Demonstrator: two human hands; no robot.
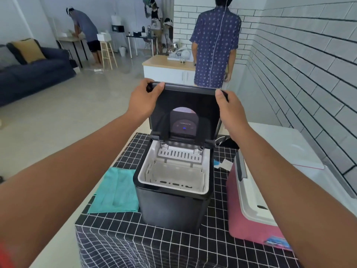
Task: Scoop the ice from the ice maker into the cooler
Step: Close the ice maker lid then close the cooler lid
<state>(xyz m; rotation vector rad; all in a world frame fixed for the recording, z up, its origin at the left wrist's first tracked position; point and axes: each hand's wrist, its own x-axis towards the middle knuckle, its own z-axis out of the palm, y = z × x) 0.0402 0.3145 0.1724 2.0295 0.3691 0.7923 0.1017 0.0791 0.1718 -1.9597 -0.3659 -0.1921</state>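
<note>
A black ice maker (168, 207) stands in the middle of a black grid-patterned table (123, 236). Its lid (185, 101) is raised upright. My left hand (144, 99) grips the lid's top left corner and my right hand (229, 111) grips its top right corner. Inside, a white basket (173, 178) shows; I see no ice in it. A pink cooler (249, 219) with a white lid, closed, sits to the right of the ice maker, partly behind my right forearm.
A folded teal cloth (116, 192) lies left of the ice maker. A white appliance top (286, 146) and a white brick wall (309, 74) are at the right. A person in a patterned blue shirt (216, 47) stands behind the table by a counter (168, 64). Other people and a sofa (32, 68) are farther back.
</note>
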